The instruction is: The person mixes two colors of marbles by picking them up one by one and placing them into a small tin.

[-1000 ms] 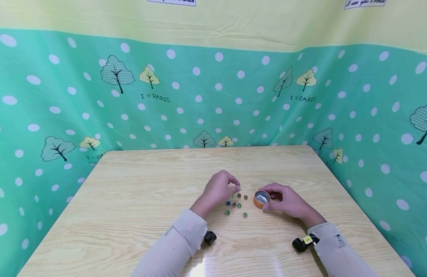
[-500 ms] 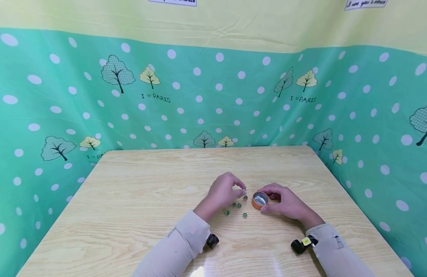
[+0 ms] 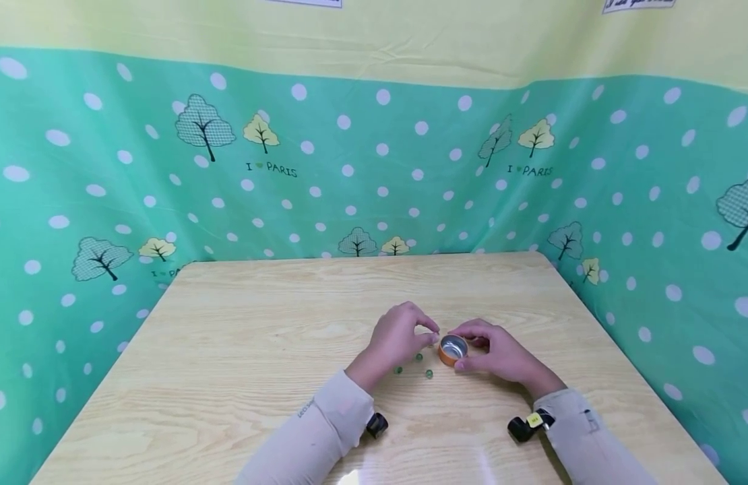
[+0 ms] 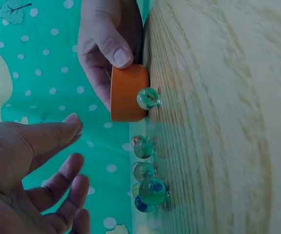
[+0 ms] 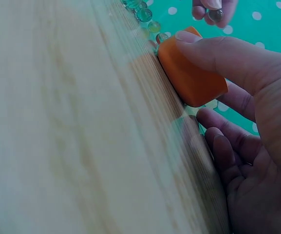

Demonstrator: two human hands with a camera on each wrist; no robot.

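Toward the right of the head view the left hand (image 3: 399, 335) had moved, ending just beside the rim of the orange cup (image 4: 126, 93), while the right hand (image 3: 496, 351) had shifted the cup very slightly leftward to meet it. That left little gap between the two, so the piece being carried was, as I judge it, almost at the cup's mouth.

At the top of the right wrist view, the left hand's tips came together on a dark marble (image 5: 215, 15), its remaining fingers loosely bent. The right hand was clamped on the cup's side, thumb against the near wall. The hands were apart, and the cup sat right of centre in the lower half of the head view, mouth upward and seemingly on the table (image 3: 246, 337).

Loose pieces lay around: a green marble (image 3: 429, 374) below and left of the cup, another marble (image 3: 399, 370) farther left, and a blue marble (image 4: 141, 204) low in the left wrist view, partly behind others. One swirled marble (image 4: 148, 98) appeared before the cup's wall; I could not tell whether they touched. From the head camera, the left hand screened part of this cluster. Behind everything hung a dotted green cloth (image 3: 374, 168).
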